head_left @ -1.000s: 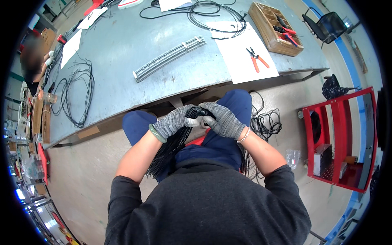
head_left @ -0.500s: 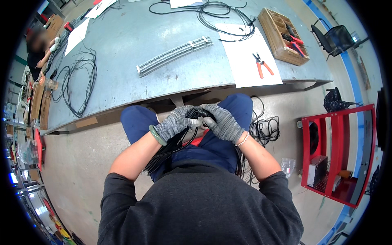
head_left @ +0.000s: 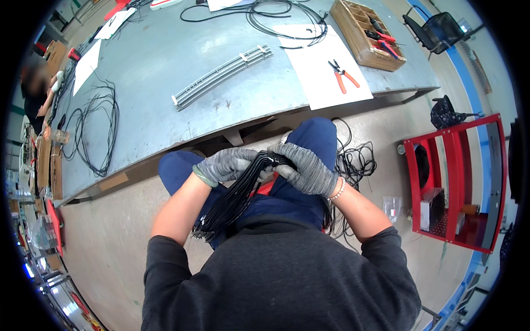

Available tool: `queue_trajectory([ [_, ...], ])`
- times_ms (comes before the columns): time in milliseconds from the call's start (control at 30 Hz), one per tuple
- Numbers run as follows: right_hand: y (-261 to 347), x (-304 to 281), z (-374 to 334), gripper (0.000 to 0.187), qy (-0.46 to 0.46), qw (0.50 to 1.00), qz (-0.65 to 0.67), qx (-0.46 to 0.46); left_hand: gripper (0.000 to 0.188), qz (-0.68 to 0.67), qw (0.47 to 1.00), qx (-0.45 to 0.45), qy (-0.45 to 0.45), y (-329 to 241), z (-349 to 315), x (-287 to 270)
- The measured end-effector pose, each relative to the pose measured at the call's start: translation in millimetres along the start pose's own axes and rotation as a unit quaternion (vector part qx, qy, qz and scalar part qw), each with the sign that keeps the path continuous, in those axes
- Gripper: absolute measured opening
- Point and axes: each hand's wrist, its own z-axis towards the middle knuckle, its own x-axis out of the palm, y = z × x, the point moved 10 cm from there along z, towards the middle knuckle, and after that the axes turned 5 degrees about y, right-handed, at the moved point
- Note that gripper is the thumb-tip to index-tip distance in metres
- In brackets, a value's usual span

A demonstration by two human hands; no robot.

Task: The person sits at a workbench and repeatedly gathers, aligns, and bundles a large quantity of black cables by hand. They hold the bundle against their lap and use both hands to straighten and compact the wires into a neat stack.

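Over my lap lies a thick bundle of black cables point(head_left: 236, 199), bent at its top. Its cut ends hang toward my left thigh, and a pale tie or band shows near the bend. My right hand point(head_left: 309, 170), in a grey knit glove, is closed around the bundle at the bend. My left hand point(head_left: 229, 165), gloved the same way, grips it from the left side with its fingers partly hidden behind the cables. More loose black cable point(head_left: 358, 165) lies in loops on the floor beside my right leg.
On the grey workbench point(head_left: 149, 60) ahead are a terminal strip point(head_left: 221, 76), orange-handled wire strippers point(head_left: 343, 76) on white paper, coiled cables point(head_left: 88, 129) and a wooden tool box point(head_left: 369, 36). A red cart point(head_left: 452, 182) stands right. Another person point(head_left: 36, 88) works far left.
The view has shifted slightly. My hands have moved a little apart, and the cable bundle has swung up between them so that more of its length shows.
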Motion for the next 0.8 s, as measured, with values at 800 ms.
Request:
queue_trajectory([
  [800, -11, 6, 3, 0.039, 0.000, 0.999, 0.035, 0.006, 0.033, 0.281, 0.941, 0.082, -0.173, -8, -14, -19],
])
